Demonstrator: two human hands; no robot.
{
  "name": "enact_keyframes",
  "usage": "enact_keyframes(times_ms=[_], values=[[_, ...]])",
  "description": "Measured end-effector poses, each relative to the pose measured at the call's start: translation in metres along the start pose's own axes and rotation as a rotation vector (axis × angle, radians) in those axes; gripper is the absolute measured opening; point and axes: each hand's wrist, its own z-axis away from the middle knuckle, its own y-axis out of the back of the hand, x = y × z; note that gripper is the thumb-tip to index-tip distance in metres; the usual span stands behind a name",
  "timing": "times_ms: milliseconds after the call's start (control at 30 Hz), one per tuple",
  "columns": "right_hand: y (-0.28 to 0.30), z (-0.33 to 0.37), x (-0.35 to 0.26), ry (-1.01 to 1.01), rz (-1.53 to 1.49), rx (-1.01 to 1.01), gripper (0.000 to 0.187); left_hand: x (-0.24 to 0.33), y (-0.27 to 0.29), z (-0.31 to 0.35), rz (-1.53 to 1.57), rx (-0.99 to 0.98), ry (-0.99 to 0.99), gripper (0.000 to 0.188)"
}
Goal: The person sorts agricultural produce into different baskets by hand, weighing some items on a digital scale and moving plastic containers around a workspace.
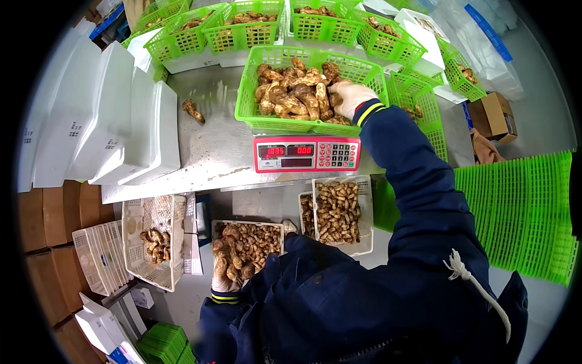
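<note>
My right hand (353, 99), in a pale glove, reaches into a green basket (247, 100) of thick-stemmed brown mushrooms (294, 91). Its fingers close round a mushroom at the basket's right side; the fingertips are partly hidden. Under the basket, a red-framed digital scale (307, 154) shows lit red digits and a keypad. Low on the left, my left hand (223, 283), also gloved, is closed around several mushrooms (225, 258). It holds them over the near left corner of a white crate (274, 225) full of smaller mushrooms (257, 242).
One loose mushroom (193, 111) lies on the metal table (209, 148). White foam boxes (148, 121) stand at left. Filled green baskets (245, 30) line the back. Below the table edge are white crates (366, 212) of mushrooms; stacked green baskets (515, 206) stand at right.
</note>
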Motion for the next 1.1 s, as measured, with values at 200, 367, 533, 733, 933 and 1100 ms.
enact_keyframes(times_ms=[200, 367, 533, 733, 933, 1100], values=[[0.036, 0.034, 0.046, 0.019, -0.839, -0.026, 0.039, -0.001, 0.006, 0.002, 0.030, 0.030, -0.074, 0.064], [0.050, 0.066, 0.070, -0.129, -1.078, 0.031, 0.041, 0.002, 0.008, 0.003, 0.058, -0.028, -0.086, 0.057], [0.042, 0.069, 0.072, -0.026, -1.111, 0.110, 0.042, 0.004, 0.003, 0.007, 0.013, 0.010, -0.054, 0.052], [0.047, 0.082, 0.050, -0.111, -1.178, 0.079, 0.041, 0.007, 0.002, 0.009, 0.019, 0.018, -0.055, 0.050], [0.043, 0.076, 0.049, -0.110, -1.148, 0.063, 0.042, 0.005, 0.013, 0.019, 0.079, 0.041, -0.057, 0.058], [0.049, 0.077, 0.049, -0.185, -1.084, 0.079, 0.041, 0.008, 0.014, 0.021, 0.058, 0.057, -0.070, 0.065]])
